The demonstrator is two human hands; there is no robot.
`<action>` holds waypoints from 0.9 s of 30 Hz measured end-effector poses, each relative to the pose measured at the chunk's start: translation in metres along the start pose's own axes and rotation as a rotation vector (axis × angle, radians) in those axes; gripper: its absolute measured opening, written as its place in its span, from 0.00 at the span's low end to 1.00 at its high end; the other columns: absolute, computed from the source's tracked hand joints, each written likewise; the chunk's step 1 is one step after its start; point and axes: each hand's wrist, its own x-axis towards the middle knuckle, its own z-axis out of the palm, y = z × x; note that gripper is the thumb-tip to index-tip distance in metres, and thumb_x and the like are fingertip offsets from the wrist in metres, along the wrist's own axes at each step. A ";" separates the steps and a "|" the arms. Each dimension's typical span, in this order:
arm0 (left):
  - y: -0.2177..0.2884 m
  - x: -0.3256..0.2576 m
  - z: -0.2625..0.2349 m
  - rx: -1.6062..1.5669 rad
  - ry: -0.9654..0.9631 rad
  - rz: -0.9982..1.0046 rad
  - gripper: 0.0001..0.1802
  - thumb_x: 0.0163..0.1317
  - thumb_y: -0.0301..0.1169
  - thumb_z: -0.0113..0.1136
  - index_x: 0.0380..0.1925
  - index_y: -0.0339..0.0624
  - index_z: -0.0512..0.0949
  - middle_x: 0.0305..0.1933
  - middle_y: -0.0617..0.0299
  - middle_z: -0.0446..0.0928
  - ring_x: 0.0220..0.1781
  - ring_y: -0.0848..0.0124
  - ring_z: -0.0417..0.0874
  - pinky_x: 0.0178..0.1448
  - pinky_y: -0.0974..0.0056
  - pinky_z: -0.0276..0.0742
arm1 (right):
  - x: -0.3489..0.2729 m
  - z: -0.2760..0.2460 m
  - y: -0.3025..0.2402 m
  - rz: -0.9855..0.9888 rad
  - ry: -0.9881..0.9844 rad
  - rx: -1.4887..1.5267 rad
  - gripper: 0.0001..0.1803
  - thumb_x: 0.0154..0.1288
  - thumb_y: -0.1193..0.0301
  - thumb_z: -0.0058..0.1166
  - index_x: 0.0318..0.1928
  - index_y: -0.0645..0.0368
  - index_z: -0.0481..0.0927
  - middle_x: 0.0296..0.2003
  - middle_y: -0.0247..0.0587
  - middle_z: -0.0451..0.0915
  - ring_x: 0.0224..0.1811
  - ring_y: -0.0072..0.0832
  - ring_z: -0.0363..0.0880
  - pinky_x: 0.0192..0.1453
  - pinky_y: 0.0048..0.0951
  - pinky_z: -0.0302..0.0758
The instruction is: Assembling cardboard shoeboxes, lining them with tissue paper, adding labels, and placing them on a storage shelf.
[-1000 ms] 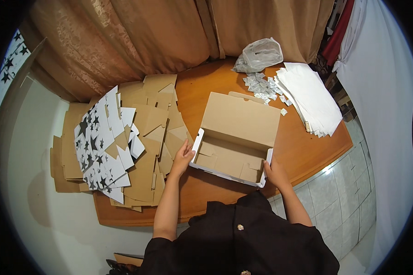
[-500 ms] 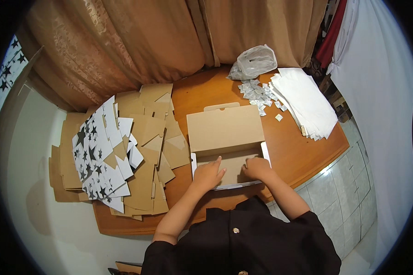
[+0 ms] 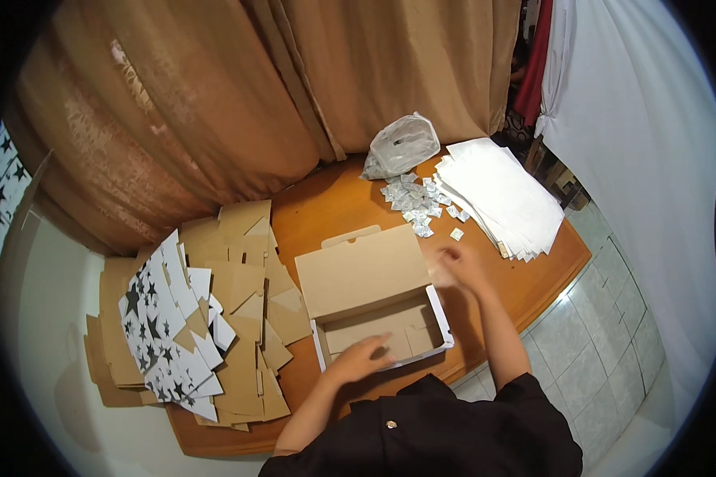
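Table (image 3: pixel 306 213) spread beneath our fingers, flattened cardboard (image 3: pixel 239 282) well to their left. The open box (image 3: pixel 374 310) stood under our left hand (image 3: pixel 360 359), its released, loosely extended fingers reaching over the near wall. White sheets (image 3: pixel 505 195) lay ahead and right of our right hand (image 3: pixel 463 269), whose blurred fingers curled beside the box; we couldn't tell their grip. Packets (image 3: pixel 414 199) lay ahead of those fingers.

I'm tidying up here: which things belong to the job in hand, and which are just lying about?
Likely the job: open cardboard box, by the left hand; flat box blanks; small sachets; plastic bag; white sheets.

Likely just around: brown curtain; white drape; red cloth.
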 end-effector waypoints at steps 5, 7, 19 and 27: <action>0.001 0.018 0.036 0.068 -0.025 0.195 0.22 0.64 0.47 0.49 0.39 0.38 0.77 0.42 0.51 0.77 0.46 0.55 0.77 0.55 0.56 0.68 | 0.050 -0.053 0.096 0.193 0.466 -0.374 0.12 0.58 0.70 0.47 0.39 0.62 0.80 0.39 0.50 0.80 0.41 0.46 0.78 0.46 0.39 0.74; 0.000 0.024 0.038 0.106 -0.068 0.172 0.21 0.64 0.46 0.48 0.33 0.38 0.78 0.38 0.53 0.78 0.43 0.56 0.77 0.52 0.56 0.69 | 0.056 -0.066 0.134 0.228 0.560 -0.525 0.12 0.58 0.72 0.45 0.40 0.60 0.79 0.40 0.50 0.79 0.42 0.46 0.77 0.47 0.41 0.73; 0.002 0.038 0.025 0.267 0.071 0.340 0.21 0.63 0.45 0.49 0.22 0.39 0.77 0.29 0.57 0.75 0.36 0.60 0.76 0.47 0.59 0.68 | 0.072 -0.095 0.161 0.660 0.374 -0.825 0.21 0.61 0.74 0.40 0.57 0.59 0.67 0.60 0.48 0.65 0.63 0.37 0.63 0.65 0.53 0.55; 0.005 0.049 0.020 0.262 0.100 0.300 0.20 0.59 0.46 0.54 0.23 0.38 0.78 0.30 0.57 0.76 0.36 0.60 0.77 0.47 0.59 0.69 | 0.064 -0.115 0.206 0.104 0.411 -1.107 0.05 0.54 0.75 0.46 0.32 0.59 0.75 0.25 0.43 0.78 0.32 0.40 0.79 0.57 0.45 0.67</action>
